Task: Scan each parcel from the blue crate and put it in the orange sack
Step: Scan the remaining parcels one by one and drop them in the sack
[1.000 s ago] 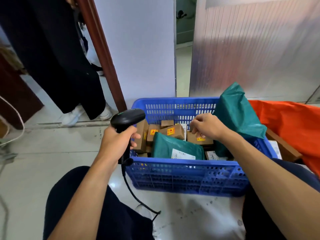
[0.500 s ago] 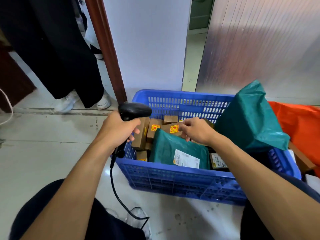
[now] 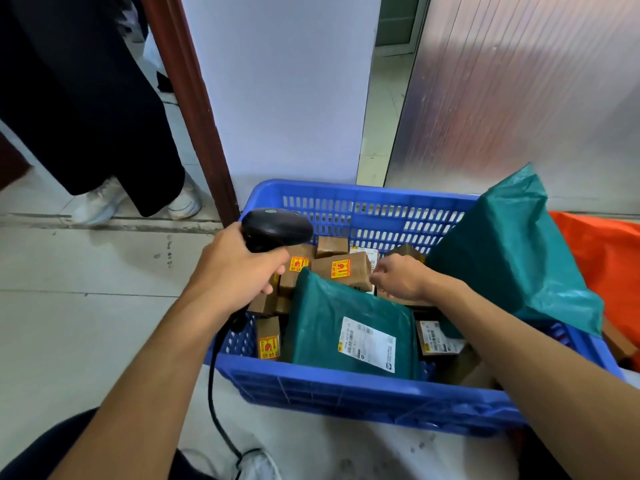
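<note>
Our left hand [image 3: 239,271] grips the barcode scanner [image 3: 277,228] over the left edge of the blue crate [image 3: 346,389]. Our right hand [image 3: 398,277] curls among brown boxes [image 3: 356,263] inside the crate; we cannot tell whether it holds one.

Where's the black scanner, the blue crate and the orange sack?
black handheld scanner [image 3: 277,226], head view, on its rounded top.
blue plastic crate [image 3: 346,386], head view, on its near wall.
orange sack [image 3: 611,258], head view, on its fabric.

Blue crate [image 3: 346,393] of brown boxes [image 3: 341,268] and teal mailers [image 3: 332,327], orange sack [image 3: 609,258] alongside.
</note>
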Motion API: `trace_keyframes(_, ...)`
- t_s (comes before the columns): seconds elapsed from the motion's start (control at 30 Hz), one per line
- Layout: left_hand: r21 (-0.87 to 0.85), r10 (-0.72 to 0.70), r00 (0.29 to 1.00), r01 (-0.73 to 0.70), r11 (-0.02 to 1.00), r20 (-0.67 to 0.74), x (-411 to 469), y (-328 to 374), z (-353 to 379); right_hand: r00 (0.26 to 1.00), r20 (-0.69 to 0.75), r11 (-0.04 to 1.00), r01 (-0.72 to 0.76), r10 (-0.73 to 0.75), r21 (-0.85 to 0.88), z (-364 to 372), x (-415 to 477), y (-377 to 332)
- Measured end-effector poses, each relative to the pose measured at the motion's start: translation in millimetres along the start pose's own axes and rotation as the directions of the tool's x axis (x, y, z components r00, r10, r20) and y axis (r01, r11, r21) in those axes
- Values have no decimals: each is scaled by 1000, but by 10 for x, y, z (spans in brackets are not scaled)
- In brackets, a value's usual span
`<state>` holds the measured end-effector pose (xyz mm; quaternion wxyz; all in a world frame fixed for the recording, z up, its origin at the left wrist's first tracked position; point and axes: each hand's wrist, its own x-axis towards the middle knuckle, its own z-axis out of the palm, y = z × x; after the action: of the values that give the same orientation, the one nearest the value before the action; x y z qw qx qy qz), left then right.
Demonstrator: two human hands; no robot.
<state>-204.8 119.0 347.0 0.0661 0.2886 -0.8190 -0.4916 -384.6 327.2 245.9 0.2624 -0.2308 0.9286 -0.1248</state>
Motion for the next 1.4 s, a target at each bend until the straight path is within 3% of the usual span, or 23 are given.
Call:
trace_keyframes(0.17,19,-29,999,30,999,-46,165,58,136,986,167,988,21,5,-156,-24,152,1)
trace_keyframes(0.27,33,-37,999,38,999,-19,296,53,236,977,205,987,-23,56,-158,112,391,108)
trace_keyframes(0.5,80,-111,993,107,991,49,417,-72,309,971,91,958,-232,220,169,504,737,270)
trace_keyframes(0.7,117,-117,992,112,987,38,416,-144,260,936,24,795,-312,351,520,769,893,313)
trace_keyframes(0.87,120,-114,993,108,987,38,386,-131,207,917,0,674,-293,399,678,804,905,294)
trace_keyframes(1.17,70,-53,996,49,996,68,347,-43,228,911,-119,767,-255,394,589,318,633,396)
trace_keyframes(1.4,-134,-18,998,26,991,62,215,108,144,919,-280,881,-129,279,454,-262,-66,393)
